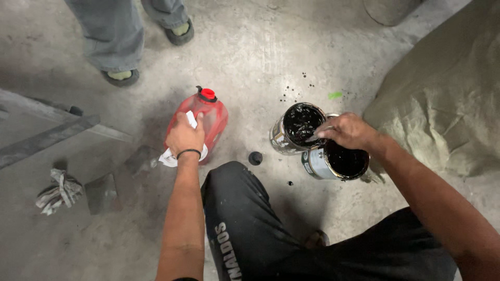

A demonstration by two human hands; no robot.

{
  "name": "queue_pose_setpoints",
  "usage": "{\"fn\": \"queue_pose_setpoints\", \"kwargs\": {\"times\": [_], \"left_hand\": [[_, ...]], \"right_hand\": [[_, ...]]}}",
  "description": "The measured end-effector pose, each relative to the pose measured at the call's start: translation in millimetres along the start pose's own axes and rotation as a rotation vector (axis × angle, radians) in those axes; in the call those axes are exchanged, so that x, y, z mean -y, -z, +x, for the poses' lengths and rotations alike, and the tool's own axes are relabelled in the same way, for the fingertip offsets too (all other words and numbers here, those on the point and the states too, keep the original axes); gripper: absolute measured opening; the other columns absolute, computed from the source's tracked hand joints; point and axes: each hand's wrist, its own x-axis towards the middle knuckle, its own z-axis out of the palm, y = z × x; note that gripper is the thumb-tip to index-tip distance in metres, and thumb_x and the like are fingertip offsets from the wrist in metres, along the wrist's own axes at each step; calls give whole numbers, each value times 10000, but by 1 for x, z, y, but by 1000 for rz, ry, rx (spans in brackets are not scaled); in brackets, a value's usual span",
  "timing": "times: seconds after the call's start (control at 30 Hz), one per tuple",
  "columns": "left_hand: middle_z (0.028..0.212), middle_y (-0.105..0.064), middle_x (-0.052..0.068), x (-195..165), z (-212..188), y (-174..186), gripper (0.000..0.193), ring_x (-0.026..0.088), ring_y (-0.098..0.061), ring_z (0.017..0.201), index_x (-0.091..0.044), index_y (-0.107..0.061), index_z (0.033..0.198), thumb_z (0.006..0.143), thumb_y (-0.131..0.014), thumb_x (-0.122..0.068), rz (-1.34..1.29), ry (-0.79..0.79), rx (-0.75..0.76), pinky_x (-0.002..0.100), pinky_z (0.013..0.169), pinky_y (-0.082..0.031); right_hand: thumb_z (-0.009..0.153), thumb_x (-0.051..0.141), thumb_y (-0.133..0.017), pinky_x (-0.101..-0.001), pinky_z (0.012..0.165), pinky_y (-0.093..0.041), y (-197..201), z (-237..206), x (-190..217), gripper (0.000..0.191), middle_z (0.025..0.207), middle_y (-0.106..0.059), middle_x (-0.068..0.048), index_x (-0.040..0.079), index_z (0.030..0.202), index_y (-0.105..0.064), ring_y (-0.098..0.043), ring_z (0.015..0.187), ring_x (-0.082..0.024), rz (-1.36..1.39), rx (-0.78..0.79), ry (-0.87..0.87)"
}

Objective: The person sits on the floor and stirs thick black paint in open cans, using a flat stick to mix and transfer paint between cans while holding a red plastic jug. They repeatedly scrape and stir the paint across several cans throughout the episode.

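Left hand (185,136) clasps the red jug (208,119); right hand (348,131) pinches a stirrer (315,137) over two black-filled cans (336,161) on the floor (250,52).

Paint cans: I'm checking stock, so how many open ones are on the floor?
2: one black-filled can just left of the right hand, the other can beneath it. None seem hidden.

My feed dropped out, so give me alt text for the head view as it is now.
A crouching person's left hand rests on a red jug with a red cap, while the right hand reaches over two open cans of black liquid on a concrete floor. Another person's legs stand beyond; a rag lies left.
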Motion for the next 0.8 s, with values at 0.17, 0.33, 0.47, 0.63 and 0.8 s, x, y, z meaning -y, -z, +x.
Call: {"fn": "queue_pose_setpoints", "kwargs": {"times": [0.17,0.33,0.47,0.63,0.8], "left_hand": [[835,-729,215,2,0,0,515,458,-708,812,-104,-595,1076,943,-628,-601,-11,8,-7,587,700,-529],[831,-732,204,4,-1,-2,527,452,-710,809,-90,-583,1081,948,-617,-599,-39,18,1,588,687,-528],[820,-721,233,3,-1,1,541,470,-703,803,-95,-584,1113,950,-615,-610,13,14,-1,593,686,-527],[840,-724,242,-1,1,9,553,483,-698,822,-83,-583,1109,955,-625,-612,11,3,38,601,711,-529],[955,-728,244,1,5,10,573,470,-699,910,-114,-618,1206,879,-707,-575,-71,-30,48,587,781,-538]], "right_hand": [[950,470,-611,-362,897,-580,-1,28,6,314,1097,-794,-9,267,1079,-813,-764,934,-212,-275,103,-174],[1013,443,-588,-381,857,-586,9,39,6,321,1109,-791,-33,222,1062,-815,-748,921,-238,-319,-59,-9],[1017,395,-609,-375,825,-593,11,36,1,301,1082,-795,-63,180,1110,-799,-754,901,-250,-276,-208,7],[989,352,-672,-369,834,-594,-5,26,-11,309,1056,-786,-125,118,1160,-779,-761,916,-253,34,-241,-116],[959,371,-666,-406,832,-565,-23,3,-32,362,1009,-771,-129,121,1195,-777,-719,896,-255,139,-141,-228]]}}
